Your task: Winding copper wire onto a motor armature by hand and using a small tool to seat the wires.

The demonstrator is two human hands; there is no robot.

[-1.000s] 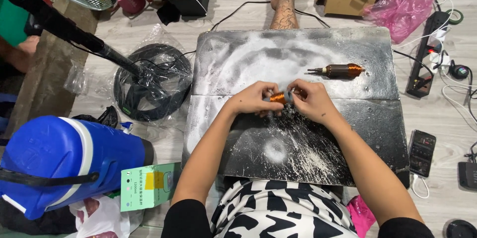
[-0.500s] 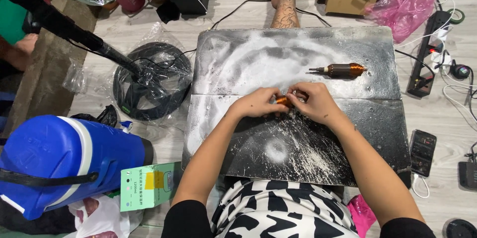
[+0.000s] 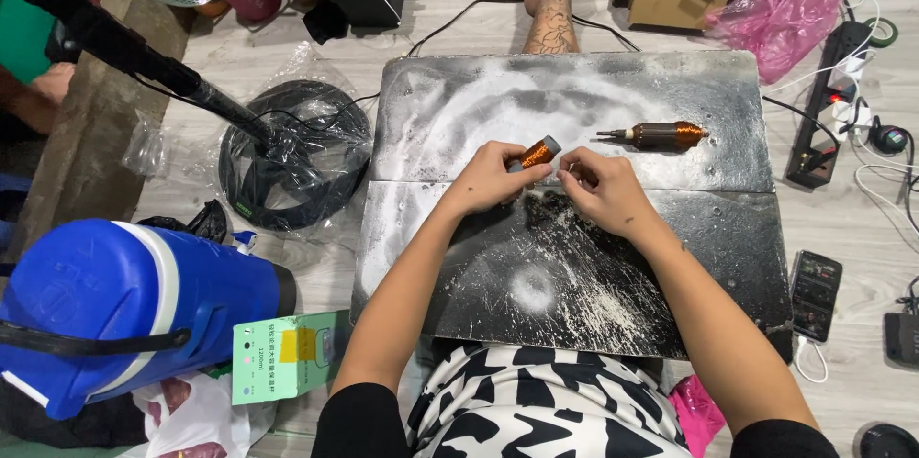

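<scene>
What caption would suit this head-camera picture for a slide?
Left hand holds a small copper-wound coil, right hand beside it, over a dusty dark board.

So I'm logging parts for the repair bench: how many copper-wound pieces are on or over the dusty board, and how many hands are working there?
Copper-wound rotor lying on the board: 1
Small copper-wound coil held in the left hand: 1
Hands at the board, left hand and right hand: 2
Total: 2 copper-wound pieces, 2 hands
</scene>
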